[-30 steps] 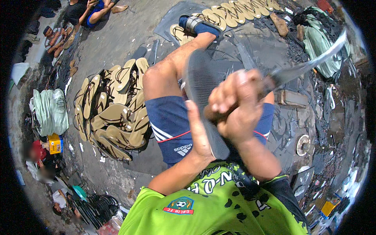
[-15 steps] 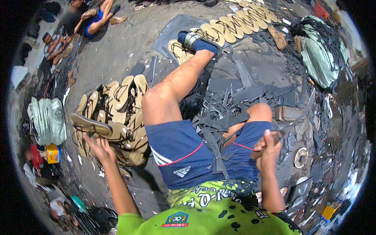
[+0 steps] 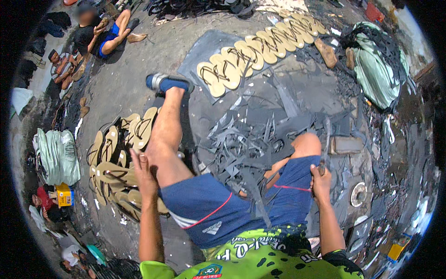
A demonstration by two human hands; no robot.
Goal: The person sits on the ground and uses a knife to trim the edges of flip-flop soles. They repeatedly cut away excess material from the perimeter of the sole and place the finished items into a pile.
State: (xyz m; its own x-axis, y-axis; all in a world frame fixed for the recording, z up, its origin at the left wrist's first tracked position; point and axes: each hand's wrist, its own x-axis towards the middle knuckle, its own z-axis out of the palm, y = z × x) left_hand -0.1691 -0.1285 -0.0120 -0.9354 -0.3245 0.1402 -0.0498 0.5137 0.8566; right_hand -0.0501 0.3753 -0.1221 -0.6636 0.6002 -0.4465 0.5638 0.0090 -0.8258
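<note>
The left leg [image 3: 169,121] has swung toward eleven o'clock, beside the sandal pile [image 3: 111,174] at nine. The left hand [image 3: 147,179] is at eight, fingers parted; the right hand [image 3: 321,183], at four, clamps the knife [image 3: 327,137] (best kept pointing away, I'd say).

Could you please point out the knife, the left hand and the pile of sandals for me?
Knife [image 3: 328,135]: head view, on its blade.
Left hand [image 3: 147,178]: head view, on the middle of the hand.
Pile of sandals [image 3: 108,169]: head view, on a tan sole.
</note>
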